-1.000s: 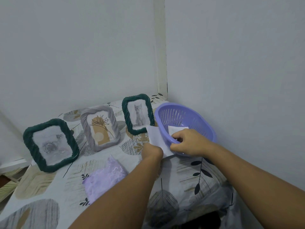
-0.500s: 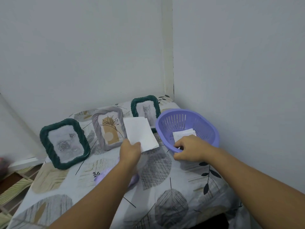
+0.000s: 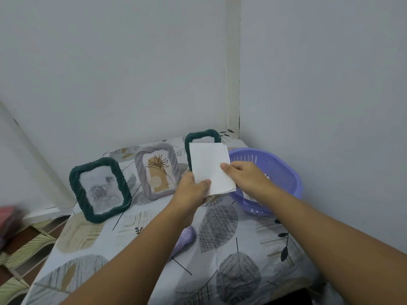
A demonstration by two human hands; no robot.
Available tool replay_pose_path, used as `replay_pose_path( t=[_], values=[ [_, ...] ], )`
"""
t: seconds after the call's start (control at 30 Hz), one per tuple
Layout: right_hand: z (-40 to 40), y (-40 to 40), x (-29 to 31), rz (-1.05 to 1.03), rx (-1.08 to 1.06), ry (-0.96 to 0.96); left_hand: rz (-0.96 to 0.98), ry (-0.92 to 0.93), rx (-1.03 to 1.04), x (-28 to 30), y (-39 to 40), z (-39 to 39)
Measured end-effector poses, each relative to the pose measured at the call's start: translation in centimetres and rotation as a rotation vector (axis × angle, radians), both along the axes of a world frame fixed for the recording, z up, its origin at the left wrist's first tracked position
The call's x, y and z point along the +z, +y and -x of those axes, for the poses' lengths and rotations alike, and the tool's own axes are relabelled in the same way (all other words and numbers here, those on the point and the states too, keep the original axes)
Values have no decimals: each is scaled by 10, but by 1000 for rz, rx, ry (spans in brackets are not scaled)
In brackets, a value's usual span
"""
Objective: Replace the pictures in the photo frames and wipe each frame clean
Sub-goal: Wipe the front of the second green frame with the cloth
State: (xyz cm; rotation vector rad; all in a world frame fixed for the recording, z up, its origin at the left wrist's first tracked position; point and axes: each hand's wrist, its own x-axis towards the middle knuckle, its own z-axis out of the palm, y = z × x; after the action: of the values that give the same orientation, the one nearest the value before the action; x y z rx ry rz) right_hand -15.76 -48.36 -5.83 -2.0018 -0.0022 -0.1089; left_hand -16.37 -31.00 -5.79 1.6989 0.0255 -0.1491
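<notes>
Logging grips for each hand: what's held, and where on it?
Both hold the white paper: left hand pinches its lower left edge, right hand its right edge.

No legible txt, labels or nos. anywhere in view.

Two bare forearms come in from the lower edge of the view, and no sleeve, cuff, watch, bracelet or glove shows on either one from the frame edge up to the wrist. The left hand (image 3: 191, 191), on the side of the white paper (image 3: 209, 167) nearer the grey frame, has a plain back and a short thumbnail with no ring or polish visible. The right hand (image 3: 244, 176), on the paper's basket side, is likewise unadorned, its thumb tip showing a short nail, its other fingers mostly hidden from view.
</notes>
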Motion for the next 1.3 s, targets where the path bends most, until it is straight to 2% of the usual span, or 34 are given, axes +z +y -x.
replay_pose_path(
  t=[0.13,0.2,0.33,0.4,0.57,0.63,0.73,0.83,0.93,1.0,1.07,1.13,1.23,1.3],
  values=[
    [-4,3,-5,-111,-64,39,-20,36,8,6,-2,3],
    [-3,5,-6,-126,-100,40,-99,-7,66,9,-1,5],
    [0,7,-2,100,-228,-102,-285,-262,231,15,1,3],
    [-2,9,-2,216,-250,-204,-220,-270,189,24,-3,2],
    [3,22,-4,465,-156,-428,78,-51,127,42,-14,0],
    [6,29,-4,545,-91,-475,120,-43,142,42,-17,-2],
    [9,35,-5,556,-13,-512,122,-61,234,40,-11,-7],
    [10,34,-5,394,13,-456,102,-92,281,38,1,-9],
    [5,28,-2,218,-100,-384,123,-90,260,37,9,-9],
    [1,23,1,69,-151,-230,160,-76,203,38,12,-9],
    [0,20,3,-225,-94,-51,180,-54,158,36,13,-11],
    [0,15,2,-395,-55,58,174,-31,125,34,12,-13],
    [2,8,0,-443,-52,84,117,-11,90,30,8,-17],
    [0,0,-3,-400,-100,74,70,-17,81,27,3,-18]
  ],
)
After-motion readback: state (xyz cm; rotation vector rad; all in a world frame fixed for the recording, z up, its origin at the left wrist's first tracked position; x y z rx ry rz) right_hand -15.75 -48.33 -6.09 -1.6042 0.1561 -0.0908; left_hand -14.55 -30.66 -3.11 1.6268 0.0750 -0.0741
